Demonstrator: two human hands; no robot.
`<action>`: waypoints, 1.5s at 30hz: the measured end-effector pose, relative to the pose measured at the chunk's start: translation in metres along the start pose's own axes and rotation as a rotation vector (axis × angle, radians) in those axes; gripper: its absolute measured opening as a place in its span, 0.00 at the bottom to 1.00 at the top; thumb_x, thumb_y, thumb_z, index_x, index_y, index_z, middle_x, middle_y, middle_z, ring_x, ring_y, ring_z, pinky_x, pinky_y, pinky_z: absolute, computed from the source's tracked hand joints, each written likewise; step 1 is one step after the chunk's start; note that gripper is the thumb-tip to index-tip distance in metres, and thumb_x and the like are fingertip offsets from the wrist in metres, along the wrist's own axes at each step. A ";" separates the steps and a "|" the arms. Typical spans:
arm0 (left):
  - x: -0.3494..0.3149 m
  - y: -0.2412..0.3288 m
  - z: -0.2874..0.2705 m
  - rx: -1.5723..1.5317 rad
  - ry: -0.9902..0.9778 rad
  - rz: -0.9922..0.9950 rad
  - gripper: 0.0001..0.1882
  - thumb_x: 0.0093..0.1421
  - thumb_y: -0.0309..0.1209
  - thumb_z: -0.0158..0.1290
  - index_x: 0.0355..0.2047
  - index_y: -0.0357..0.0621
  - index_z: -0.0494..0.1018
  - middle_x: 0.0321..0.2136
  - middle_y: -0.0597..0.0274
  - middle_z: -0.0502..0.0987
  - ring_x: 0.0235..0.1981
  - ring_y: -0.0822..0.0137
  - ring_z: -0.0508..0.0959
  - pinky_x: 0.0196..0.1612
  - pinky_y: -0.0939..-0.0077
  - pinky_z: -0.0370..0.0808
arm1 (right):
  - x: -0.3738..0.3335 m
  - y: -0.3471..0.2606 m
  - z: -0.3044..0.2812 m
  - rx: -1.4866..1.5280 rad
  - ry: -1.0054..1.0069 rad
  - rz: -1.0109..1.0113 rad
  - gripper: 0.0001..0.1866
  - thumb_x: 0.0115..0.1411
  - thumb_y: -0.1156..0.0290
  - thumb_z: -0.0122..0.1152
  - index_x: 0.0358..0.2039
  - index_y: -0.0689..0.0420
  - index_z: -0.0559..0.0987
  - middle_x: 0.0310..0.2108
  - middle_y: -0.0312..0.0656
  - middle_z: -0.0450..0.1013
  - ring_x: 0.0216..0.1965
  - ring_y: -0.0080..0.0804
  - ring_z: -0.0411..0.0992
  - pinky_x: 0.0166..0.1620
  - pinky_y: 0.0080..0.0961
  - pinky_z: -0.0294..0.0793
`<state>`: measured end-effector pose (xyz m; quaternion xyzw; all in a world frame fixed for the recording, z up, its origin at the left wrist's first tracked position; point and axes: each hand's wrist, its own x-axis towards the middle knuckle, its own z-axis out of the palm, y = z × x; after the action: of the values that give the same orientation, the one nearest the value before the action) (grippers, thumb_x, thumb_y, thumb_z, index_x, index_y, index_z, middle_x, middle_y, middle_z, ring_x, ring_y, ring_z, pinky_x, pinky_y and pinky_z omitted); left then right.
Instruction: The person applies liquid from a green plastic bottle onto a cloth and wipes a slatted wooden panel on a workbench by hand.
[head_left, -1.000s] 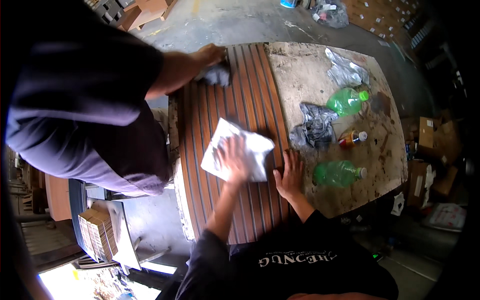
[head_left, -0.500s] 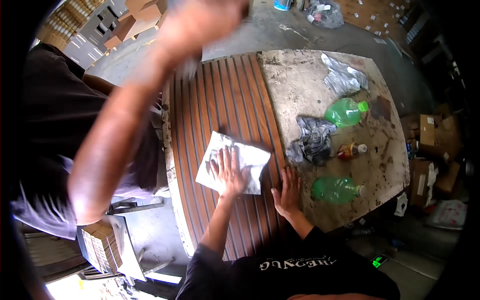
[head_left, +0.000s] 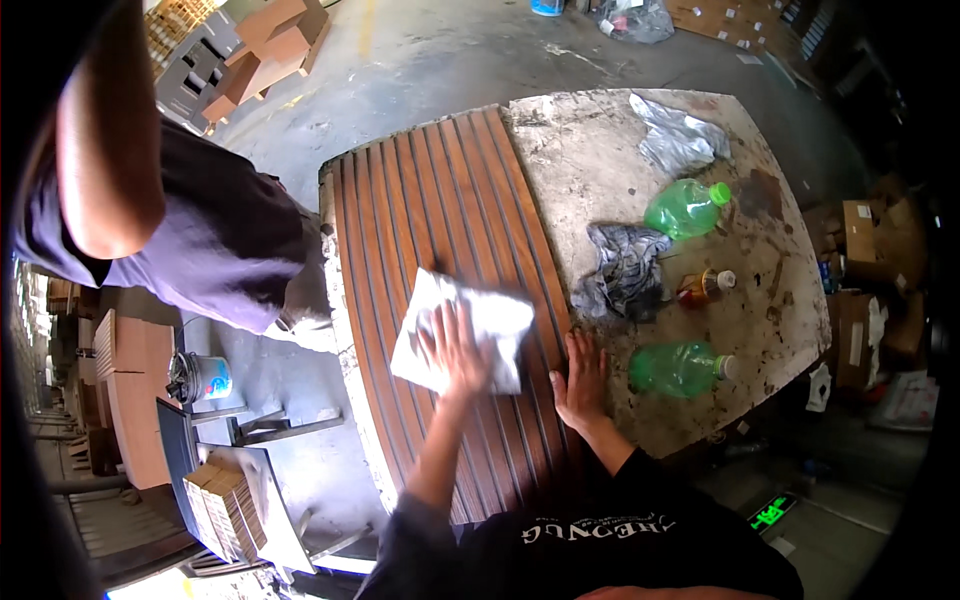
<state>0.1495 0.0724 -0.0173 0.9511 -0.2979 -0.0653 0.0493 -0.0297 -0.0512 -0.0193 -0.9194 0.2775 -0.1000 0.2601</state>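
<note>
My left hand [head_left: 457, 352] lies flat, fingers stretched, on a white cloth [head_left: 412, 345] spread over a brown slatted panel [head_left: 385, 220]. Dark grooves run along the panel's length. Near the panel's right edge rests my right hand [head_left: 583, 385], its fingers extended and holding nothing. A crumpled grey rag [head_left: 622, 272] lies on the worktable just beyond that hand. To its right, a green plastic bottle [head_left: 672, 369] is on its side.
The stained worktable [head_left: 570, 150] also bears another green bottle [head_left: 685, 210], a small bottle of amber liquid [head_left: 700, 288] and a pale rag [head_left: 680, 137]. A co-worker [head_left: 215, 220] stands at the left. Beyond are a bucket [head_left: 212, 378] and stacked cardboard [head_left: 225, 500].
The co-worker's arm has swung away from above the panel, and that person has moved left. My left hand still presses the cloth in nearly the same spot. The view has shifted slightly.
</note>
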 end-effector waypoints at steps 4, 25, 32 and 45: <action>-0.027 -0.008 0.001 -0.034 0.006 0.038 0.46 0.55 0.63 0.38 0.67 0.48 0.45 0.66 0.48 0.45 0.68 0.50 0.42 0.65 0.44 0.33 | -0.004 0.000 0.001 0.001 -0.020 0.001 0.32 0.63 0.61 0.43 0.65 0.56 0.50 0.64 0.50 0.50 0.67 0.53 0.42 0.64 0.57 0.36; 0.016 -0.131 -0.014 -0.003 0.278 -0.297 0.34 0.62 0.45 0.39 0.64 0.42 0.50 0.65 0.48 0.50 0.67 0.50 0.47 0.65 0.44 0.41 | 0.002 -0.014 0.002 -0.158 -0.015 -0.070 0.34 0.60 0.63 0.47 0.64 0.58 0.51 0.64 0.52 0.49 0.66 0.51 0.45 0.62 0.57 0.43; -0.095 0.040 -0.002 -0.232 -0.045 0.232 0.36 0.62 0.46 0.41 0.67 0.49 0.45 0.66 0.50 0.46 0.68 0.52 0.43 0.65 0.41 0.32 | -0.004 0.002 0.006 -0.122 0.082 -0.126 0.33 0.58 0.69 0.47 0.63 0.60 0.53 0.63 0.53 0.51 0.65 0.53 0.47 0.62 0.59 0.44; -0.110 -0.053 0.020 -0.079 0.060 -0.156 0.38 0.59 0.50 0.41 0.66 0.48 0.47 0.66 0.49 0.46 0.68 0.50 0.42 0.65 0.43 0.32 | 0.000 -0.001 0.005 -0.124 0.112 -0.167 0.33 0.59 0.67 0.46 0.63 0.61 0.52 0.62 0.53 0.53 0.63 0.55 0.50 0.62 0.54 0.46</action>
<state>0.0863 0.1774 -0.0341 0.9703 -0.2183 -0.0520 0.0903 -0.0278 -0.0484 -0.0228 -0.9467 0.2195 -0.1550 0.1776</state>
